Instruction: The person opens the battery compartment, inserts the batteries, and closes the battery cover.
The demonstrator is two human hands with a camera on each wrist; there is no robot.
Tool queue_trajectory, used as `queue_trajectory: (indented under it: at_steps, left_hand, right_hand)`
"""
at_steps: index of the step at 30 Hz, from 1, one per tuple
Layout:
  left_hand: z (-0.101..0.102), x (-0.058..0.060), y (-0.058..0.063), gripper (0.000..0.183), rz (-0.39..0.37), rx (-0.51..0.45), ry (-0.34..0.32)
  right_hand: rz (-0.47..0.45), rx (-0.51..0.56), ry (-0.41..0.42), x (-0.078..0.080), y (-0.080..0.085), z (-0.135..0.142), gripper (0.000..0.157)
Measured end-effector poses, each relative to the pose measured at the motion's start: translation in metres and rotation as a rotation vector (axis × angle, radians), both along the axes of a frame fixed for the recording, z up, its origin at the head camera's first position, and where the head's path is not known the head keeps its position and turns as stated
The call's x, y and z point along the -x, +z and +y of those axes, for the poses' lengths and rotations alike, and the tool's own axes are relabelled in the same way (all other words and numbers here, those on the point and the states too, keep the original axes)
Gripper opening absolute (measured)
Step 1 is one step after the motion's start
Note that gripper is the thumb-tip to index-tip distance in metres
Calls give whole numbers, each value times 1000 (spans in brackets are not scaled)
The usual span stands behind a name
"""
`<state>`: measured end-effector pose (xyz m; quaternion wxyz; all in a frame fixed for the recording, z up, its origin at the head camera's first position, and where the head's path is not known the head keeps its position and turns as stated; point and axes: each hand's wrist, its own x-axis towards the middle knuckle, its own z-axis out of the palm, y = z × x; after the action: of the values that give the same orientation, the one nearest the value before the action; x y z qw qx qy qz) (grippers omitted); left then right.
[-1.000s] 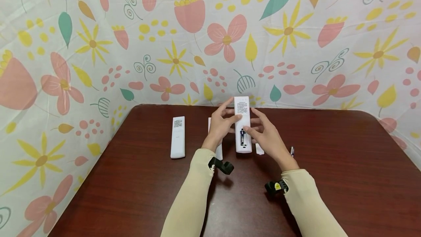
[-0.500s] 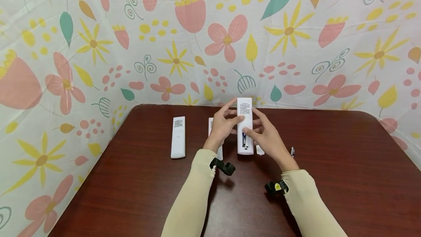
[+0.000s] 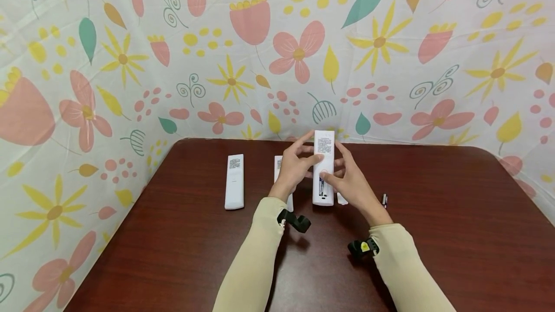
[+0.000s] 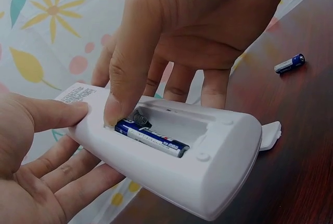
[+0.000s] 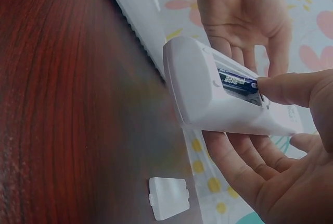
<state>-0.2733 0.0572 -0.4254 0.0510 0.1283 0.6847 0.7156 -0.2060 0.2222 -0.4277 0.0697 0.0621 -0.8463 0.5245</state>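
Observation:
A white remote control point(image 3: 328, 163) is held back side up above the table, its battery compartment uncovered. My left hand point(image 3: 296, 166) grips it from the left, thumb on the back near the printed label and fingers underneath. From the right, my right hand point(image 3: 353, 184) holds it with fingers along the far side. Its thumb presses on the end of a blue and white battery point(image 4: 151, 137) lying in the compartment. Beside that battery, a spring point(image 4: 140, 119) shows in the other slot. The white battery cover point(image 5: 169, 198) lies on the table below the remote.
A loose battery point(image 3: 384, 200) lies on the table right of my right hand. Another white remote point(image 3: 234, 182) lies face down at the left. A third white remote point(image 3: 277, 163) is partly hidden behind my left hand. Patterned cloth point(image 3: 299, 52) hangs along the table's back edge.
The remote and both hands' fingers have shifted slightly to the right and nearer. My right thumb stays at the compartment's upper end, over the battery.

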Motion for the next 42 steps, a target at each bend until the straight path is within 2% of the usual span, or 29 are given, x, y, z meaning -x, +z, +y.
queue_trajectory:
  at_steps: [9, 26, 35, 42]
  left_hand:
    - [1, -1, -1, 67, -4, 1, 3]
    - [1, 0, 0, 65, -6, 0, 2]
    - [0, -1, 0, 65, 2, -12, -9]
    - [0, -1, 0, 65, 2, -36, -15]
  right_hand:
    - [7, 1, 6, 2, -3, 2, 94]
    - [2, -40, 23, 3, 2, 4, 99]
    - [14, -45, 37, 1, 3, 7, 96]
    - [24, -81, 57, -2, 5, 10, 101]
